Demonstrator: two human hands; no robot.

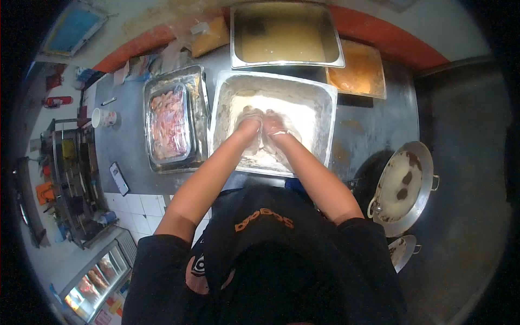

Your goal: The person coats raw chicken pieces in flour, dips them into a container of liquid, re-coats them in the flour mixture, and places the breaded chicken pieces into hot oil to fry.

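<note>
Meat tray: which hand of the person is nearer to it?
Left. The left hand is in the powder tub, on the meat tray's side; the right hand is beyond it, farther.

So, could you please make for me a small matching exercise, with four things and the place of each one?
1. Phone
2. Meat
3. Left hand and right hand
4. Yellowish liquid

A. Down at the white powder
B. Beyond the powder, in a metal tub
C. Near the table's closest edge
D. Left of the powder, in a tray

Pairs: 1-C, 2-D, 3-A, 4-B
</note>
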